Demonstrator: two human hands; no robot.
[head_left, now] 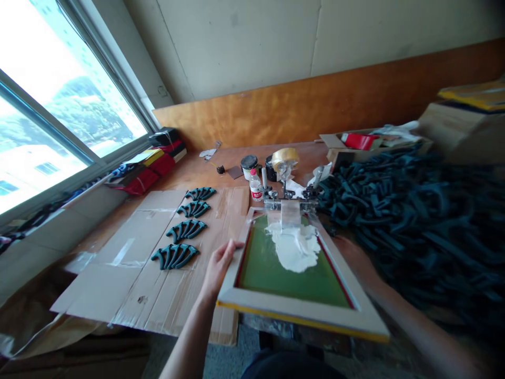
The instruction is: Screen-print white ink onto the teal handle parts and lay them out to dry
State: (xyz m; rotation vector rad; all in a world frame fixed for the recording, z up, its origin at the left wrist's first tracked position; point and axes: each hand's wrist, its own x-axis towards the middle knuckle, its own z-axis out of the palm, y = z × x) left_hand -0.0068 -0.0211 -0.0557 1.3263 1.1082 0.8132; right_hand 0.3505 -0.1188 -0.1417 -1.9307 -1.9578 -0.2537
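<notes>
A screen-printing frame (315,310) with a green mesh (272,281) stands tilted in front of me. White ink (298,252) is spread over the upper mesh, beneath a squeegee blade (291,215) held on a metal clamp (294,202). My left hand (221,263) is at the frame's left edge, thumb and finger closed around a small dark thing that is mostly hidden. My right hand (352,255), blurred, reaches beside the frame's right edge near the pile of dark green curved plastic parts (379,200); the frame covers its fingertips.
Four-sided cardboard (134,252) covers the left table, with several fanned rows of dark green parts (175,257). Behind the clamp are a bottle (255,187), an ink can (249,164) and a tape roll (285,156). Boxes (461,131) stand at right, a window (67,89) at left.
</notes>
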